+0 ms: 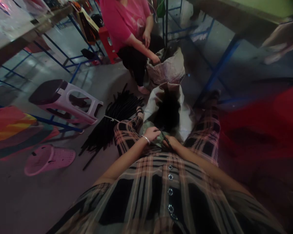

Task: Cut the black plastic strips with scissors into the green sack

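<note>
My left hand (152,134), with a bracelet at the wrist, is closed with the fingers pinched on a thin black strip (161,130). Close beside it, my right hand (173,142) is closed around a slim dark tool (166,140); the dim picture hides its exact kind. Both hands are over the near rim of an open whitish woven sack (185,112) between my knees, with a dark mass inside. On the floor to the left lies a tied bundle of long black tubes (119,109).
A co-worker in a pink top (119,22) sits ahead, one hand in another sack (169,70). At left are a plastic stool (63,99) and a pink basket (50,160). Blue-legged tables (221,65) flank both sides. A blurred red thing (266,126) lies right.
</note>
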